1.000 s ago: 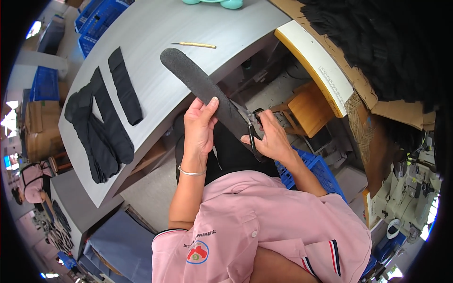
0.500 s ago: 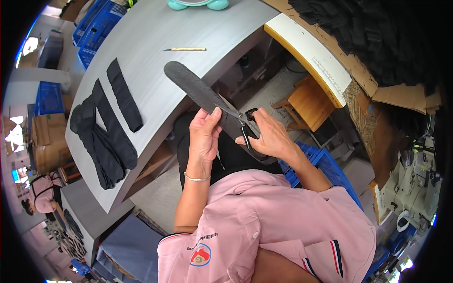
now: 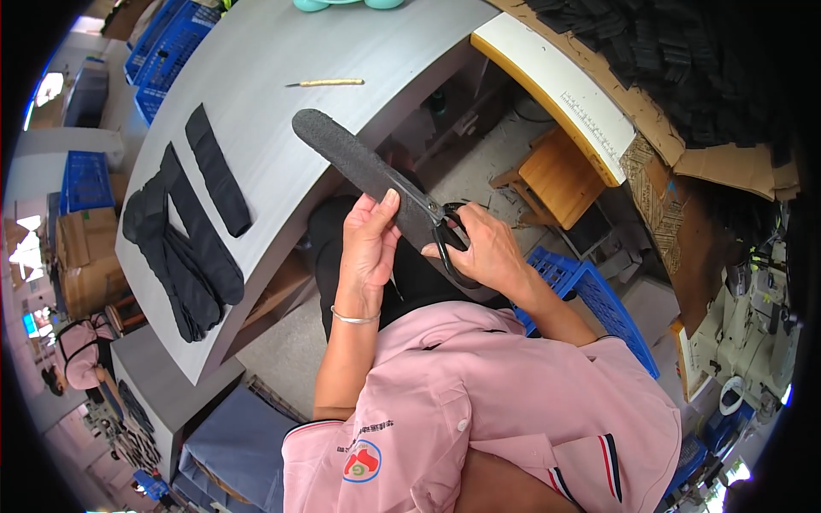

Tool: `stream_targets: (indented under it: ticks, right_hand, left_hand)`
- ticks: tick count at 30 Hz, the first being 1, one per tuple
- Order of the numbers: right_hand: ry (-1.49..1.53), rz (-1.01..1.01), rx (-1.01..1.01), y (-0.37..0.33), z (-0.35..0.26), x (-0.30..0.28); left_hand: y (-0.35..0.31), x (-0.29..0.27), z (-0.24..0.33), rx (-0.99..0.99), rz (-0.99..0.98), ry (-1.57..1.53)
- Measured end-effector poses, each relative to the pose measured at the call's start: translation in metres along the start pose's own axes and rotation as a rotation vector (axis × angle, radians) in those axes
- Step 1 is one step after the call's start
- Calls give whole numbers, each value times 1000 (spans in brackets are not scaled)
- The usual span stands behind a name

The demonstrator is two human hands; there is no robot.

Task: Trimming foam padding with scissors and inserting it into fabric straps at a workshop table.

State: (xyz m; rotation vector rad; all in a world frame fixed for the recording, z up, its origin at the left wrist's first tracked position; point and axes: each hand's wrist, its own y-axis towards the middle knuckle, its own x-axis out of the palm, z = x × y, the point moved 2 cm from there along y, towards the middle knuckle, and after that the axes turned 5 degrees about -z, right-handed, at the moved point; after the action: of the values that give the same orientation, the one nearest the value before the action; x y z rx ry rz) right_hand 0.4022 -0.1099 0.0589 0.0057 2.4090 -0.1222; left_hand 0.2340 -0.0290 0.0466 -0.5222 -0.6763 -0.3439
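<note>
My left hand [image 3: 370, 239] pinches a long dark grey fabric strip [image 3: 335, 147] with a rounded end, thumb on top. The strip slants over my lap, its far end reaching past the table edge. In my right hand [image 3: 486, 248] is a pair of black-handled scissors [image 3: 438, 214], fingers through the loops. The blades lie along the strip just right of my left thumb and look nearly closed; their tips are hard to make out. To the left, several black fabric strips [image 3: 175, 256] overlap on the grey table [image 3: 265, 162], with a single black strip [image 3: 217, 175] beside them.
A thin tool with a pale handle [image 3: 329, 83] lies on the table, near a turquoise object [image 3: 346, 3] at the far edge. A wooden stool [image 3: 552, 179] and a blue crate [image 3: 603, 303] stand to the right. Black pieces [image 3: 650, 51] heap upon cardboard at far right.
The scissor blades, slightly apart before, have come together along the strip. Both hands keep nearly the same place; the table has shifted slightly left in view.
</note>
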Motion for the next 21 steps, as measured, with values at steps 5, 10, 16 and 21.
stream_targets:
  ticks: [5,10,16,21]
  right_hand:
    - [9,-12,1,-3,4,4]
    - [49,-7,-1,-7,10,9]
    - [16,4,42,-7,6,2]
    - [-6,-36,64,-1,1,-10]
  left_hand:
    - [-1,4,0,-8,17,8]
    - [0,2,-2,-20,31,23]
    - [-1,4,-5,-15,46,39]
    - [-4,5,-17,-62,5,52]
